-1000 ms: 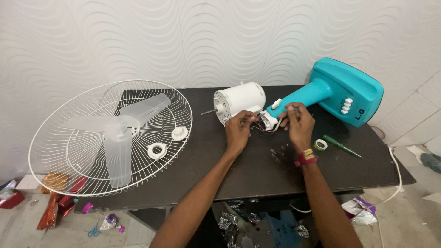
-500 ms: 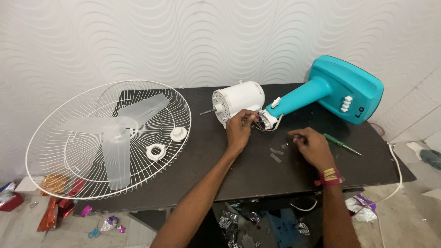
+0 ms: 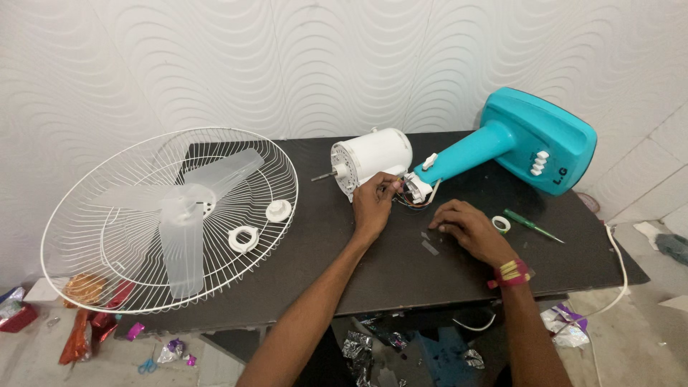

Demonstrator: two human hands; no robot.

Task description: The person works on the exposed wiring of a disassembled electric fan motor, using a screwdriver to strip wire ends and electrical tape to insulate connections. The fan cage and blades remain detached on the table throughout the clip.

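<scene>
A dismantled table fan lies on a dark table [image 3: 373, 279]. Its white motor housing [image 3: 373, 156] joins a teal stand and base [image 3: 534, 143] through a joint with loose wires [image 3: 416, 193]. My left hand [image 3: 374, 203] pinches something at the wires just below the motor. My right hand [image 3: 464, 228] rests palm down on the table, fingertips on small parts [image 3: 430, 246] lying there; whether it grips one I cannot tell.
A white wire fan guard [image 3: 168, 215] with a translucent blade [image 3: 188, 215] lies at the left, with two white ring nuts [image 3: 244, 238] on it. A tape roll [image 3: 502, 224] and green screwdriver [image 3: 532, 226] sit right of my hand. Foil scraps litter the floor.
My right hand has left the wire joint and moved down and right onto the table by the small parts. My left hand has stayed at the wires.
</scene>
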